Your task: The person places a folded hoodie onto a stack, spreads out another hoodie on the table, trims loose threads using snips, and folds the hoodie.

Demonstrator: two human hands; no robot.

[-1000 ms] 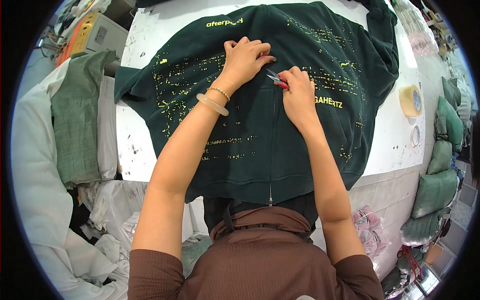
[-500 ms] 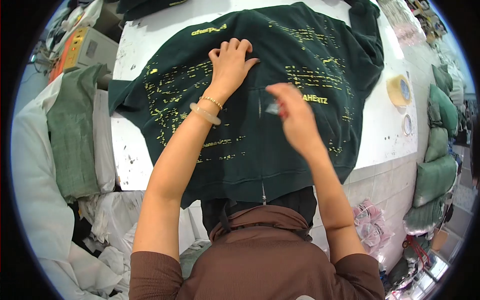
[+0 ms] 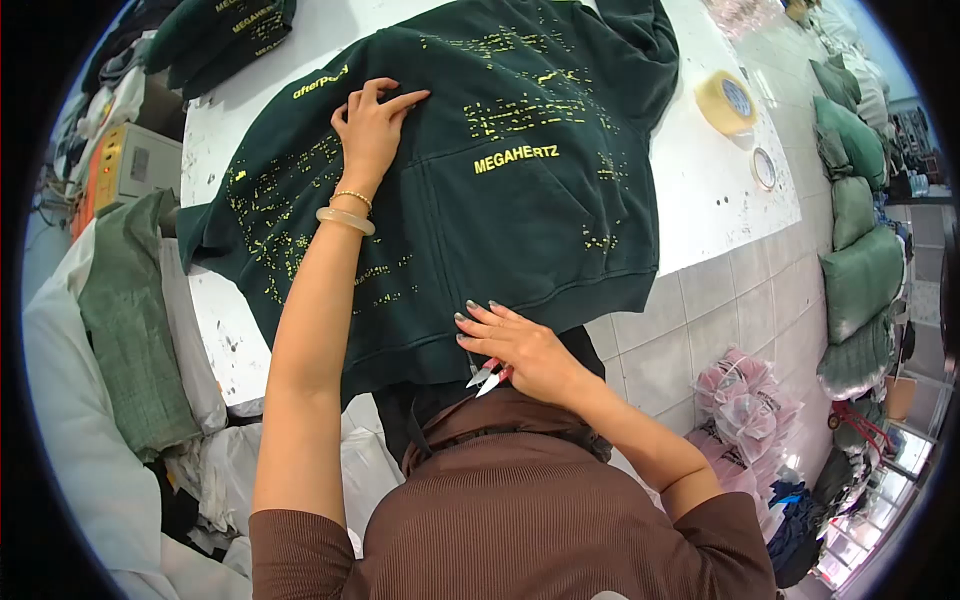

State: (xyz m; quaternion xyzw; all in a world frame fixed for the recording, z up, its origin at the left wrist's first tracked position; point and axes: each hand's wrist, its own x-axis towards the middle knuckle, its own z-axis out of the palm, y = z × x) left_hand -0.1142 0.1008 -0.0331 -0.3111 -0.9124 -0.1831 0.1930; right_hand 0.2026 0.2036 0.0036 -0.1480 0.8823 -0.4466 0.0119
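A dark green zip hoodie [image 3: 540,230] with yellow print lies spread on the white table [image 3: 725,215]. My left hand [image 3: 372,130] rests on its upper part beside the small yellow lettering, fingers apart and nothing in them. Down at the hoodie's bottom hem, near my waist, my right hand [image 3: 525,352] has small red-handled snips [image 3: 489,376] held in its palm. Their blades point down toward my body, and the fingertips touch the fabric by the zipper's lower end.
Folded dark green garments [image 3: 225,45] lie at the table's back left. A roll of yellowish tape [image 3: 725,103] and a smaller roll [image 3: 763,169] are on the right side. Pink plastic-wrapped bundles [image 3: 750,410] sit on the tiled floor. Left of the table stands a beige and orange machine [image 3: 135,165].
My right hand, with the snips, has come down from the middle of the hoodie to its hem. The view has turned, so the hoodie and left hand appear further left.
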